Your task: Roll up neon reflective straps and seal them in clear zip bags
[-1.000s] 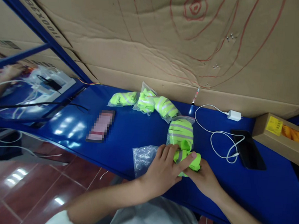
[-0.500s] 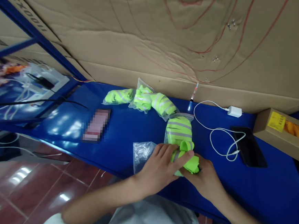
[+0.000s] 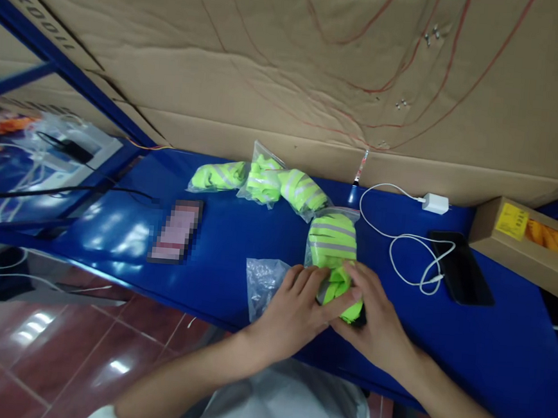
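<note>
Both hands are wrapped round a folded neon-yellow reflective strap (image 3: 338, 286) with grey stripes, close to the front of the blue table. My left hand (image 3: 293, 310) grips its left side, thumb across the front. My right hand (image 3: 379, 313) closes on it from the right, fingers over its top. Just behind lies a bagged bundle of the same striped material (image 3: 333, 236). Beside my left hand is a clear plastic bag (image 3: 264, 282), partly covered by that hand. The underside of the held strap is hidden.
Several bagged yellow bundles (image 3: 262, 179) lie along the back. At left is a blurred-out phone (image 3: 177, 230). To the right are a white charger (image 3: 435, 203) with its cable, a black tray-like object (image 3: 464, 272) and a cardboard box (image 3: 492, 229). A cardboard wall (image 3: 220, 95) stands behind.
My right hand's fingers have moved up and over the top of the strap. The loop that stood up there is now pressed down. The camera view has shifted slightly.
</note>
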Motion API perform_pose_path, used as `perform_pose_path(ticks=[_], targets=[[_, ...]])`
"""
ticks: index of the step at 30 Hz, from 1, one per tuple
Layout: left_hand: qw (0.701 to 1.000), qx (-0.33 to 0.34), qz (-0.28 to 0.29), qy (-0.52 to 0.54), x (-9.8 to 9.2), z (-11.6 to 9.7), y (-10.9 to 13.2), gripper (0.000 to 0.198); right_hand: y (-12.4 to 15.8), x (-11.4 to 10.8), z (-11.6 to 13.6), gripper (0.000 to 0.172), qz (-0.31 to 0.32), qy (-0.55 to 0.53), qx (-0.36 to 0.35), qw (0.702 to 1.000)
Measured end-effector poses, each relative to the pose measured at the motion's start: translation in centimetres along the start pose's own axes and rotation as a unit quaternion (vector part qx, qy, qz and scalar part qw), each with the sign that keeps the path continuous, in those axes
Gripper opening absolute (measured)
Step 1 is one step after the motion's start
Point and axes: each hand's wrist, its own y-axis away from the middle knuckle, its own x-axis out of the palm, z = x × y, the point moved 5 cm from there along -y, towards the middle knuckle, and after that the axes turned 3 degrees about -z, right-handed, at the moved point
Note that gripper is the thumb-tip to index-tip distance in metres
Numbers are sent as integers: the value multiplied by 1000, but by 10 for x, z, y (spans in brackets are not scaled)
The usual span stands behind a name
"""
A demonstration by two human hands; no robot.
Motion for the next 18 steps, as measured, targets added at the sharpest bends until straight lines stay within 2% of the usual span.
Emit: perform_pose_path(ticks=[3, 5, 8, 14, 18], targets=[[998, -32, 16, 41, 0, 3, 1, 80, 1, -3, 6, 45, -17, 51, -68, 996], [997, -53, 14, 60, 0, 6, 1, 82, 1, -4, 8, 37, -30, 64, -83, 994], [997, -40, 12, 62, -1, 5, -2, 84, 0, 1, 13, 35, -6, 64, -87, 994], [998, -24, 54, 16, 1, -5, -14, 82, -7, 0, 11, 31, 10, 19, -15, 1000], [994, -49, 74, 64, 3, 1, -15, 102, -10, -7, -3, 23, -1, -41, 70, 997]])
